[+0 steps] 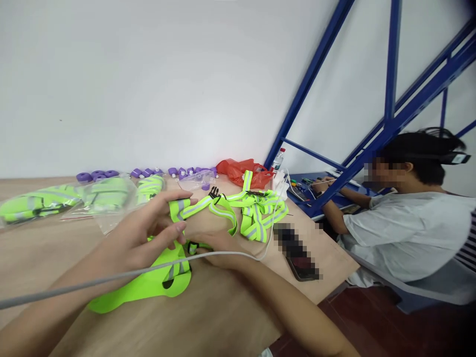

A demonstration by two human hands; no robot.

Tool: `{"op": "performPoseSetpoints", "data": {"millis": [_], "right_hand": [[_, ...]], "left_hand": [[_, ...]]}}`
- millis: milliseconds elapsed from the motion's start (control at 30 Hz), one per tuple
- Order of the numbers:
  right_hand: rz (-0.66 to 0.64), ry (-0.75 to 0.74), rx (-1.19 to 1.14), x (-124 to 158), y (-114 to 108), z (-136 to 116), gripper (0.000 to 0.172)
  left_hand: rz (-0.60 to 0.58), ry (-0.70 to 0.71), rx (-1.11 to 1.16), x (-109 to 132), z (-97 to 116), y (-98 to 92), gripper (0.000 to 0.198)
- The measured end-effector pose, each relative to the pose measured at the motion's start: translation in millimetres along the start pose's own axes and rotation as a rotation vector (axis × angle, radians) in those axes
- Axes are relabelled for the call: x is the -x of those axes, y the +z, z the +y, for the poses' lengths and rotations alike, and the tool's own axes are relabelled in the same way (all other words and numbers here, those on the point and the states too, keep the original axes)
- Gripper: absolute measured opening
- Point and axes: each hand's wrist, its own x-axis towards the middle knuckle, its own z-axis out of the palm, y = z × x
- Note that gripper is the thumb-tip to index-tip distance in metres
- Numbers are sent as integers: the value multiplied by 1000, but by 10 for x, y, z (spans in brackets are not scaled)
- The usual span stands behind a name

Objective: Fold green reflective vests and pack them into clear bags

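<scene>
My left hand is curled around a folded part of a fluorescent yellow-green reflective strap, its thumb below and fingers above. My right hand lies low over the table, fingers closed at a lower part of the same strapwork beside a black slider; its fingertips are partly hidden. A black side-release buckle stands on the strap between and beyond the hands. Below my left hand lies a flat yellow-green piece with a dark hole. More tangled strap lies to the right.
Bagged yellow-green straps lie at the left, with purple rolls along the wall. A red plastic bag, a phone and a bottle are at the right. A white cable crosses before my arms. Another person sits beyond blue metal posts.
</scene>
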Motion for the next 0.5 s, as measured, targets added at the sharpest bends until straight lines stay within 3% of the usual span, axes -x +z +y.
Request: {"op": "performPoseSetpoints", "data": {"millis": [133, 267, 500], "right_hand": [[79, 78, -73, 70, -25, 55, 38], [191, 146, -265, 77, -39, 73, 25], [557, 159, -762, -3, 45, 264, 11]], "left_hand": [[-132, -134, -103, -111, -335, 103, 70], [-251, -233, -286, -131, -596, 68, 87], [-377, -274, -525, 30, -540, 2, 73]]}}
